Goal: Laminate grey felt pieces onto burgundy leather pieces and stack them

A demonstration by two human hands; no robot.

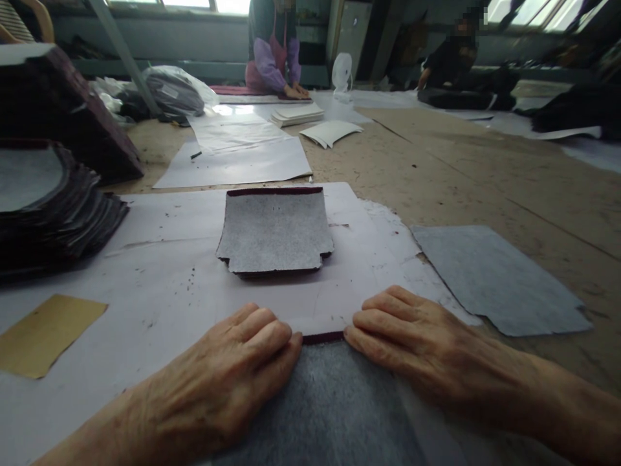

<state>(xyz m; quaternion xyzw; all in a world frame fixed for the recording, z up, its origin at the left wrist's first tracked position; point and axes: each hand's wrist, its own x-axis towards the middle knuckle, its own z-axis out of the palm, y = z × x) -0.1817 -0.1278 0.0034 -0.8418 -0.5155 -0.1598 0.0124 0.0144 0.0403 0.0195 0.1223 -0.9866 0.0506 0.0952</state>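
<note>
A grey fabric piece [334, 401] with a dark maroon folded strip along its far edge lies at the bottom centre. My left hand [237, 369] presses the left end of that strip, fingers curled together. At the strip's right end, my right hand [412, 330] does the same with closed fingers. Both thumbs touch the edge, and the strip shows between them. Just beyond, a similar grey piece [276, 230] with notched corners and a maroon edge rests on white paper [160, 259].
Stacks of dark-edged pieces [63, 213] rise at the left. A tan card [48, 333] lies near left, a grey sheet [504, 278] at right. Farther off are white sheets [237, 162], a small white fan [342, 74] and two other people.
</note>
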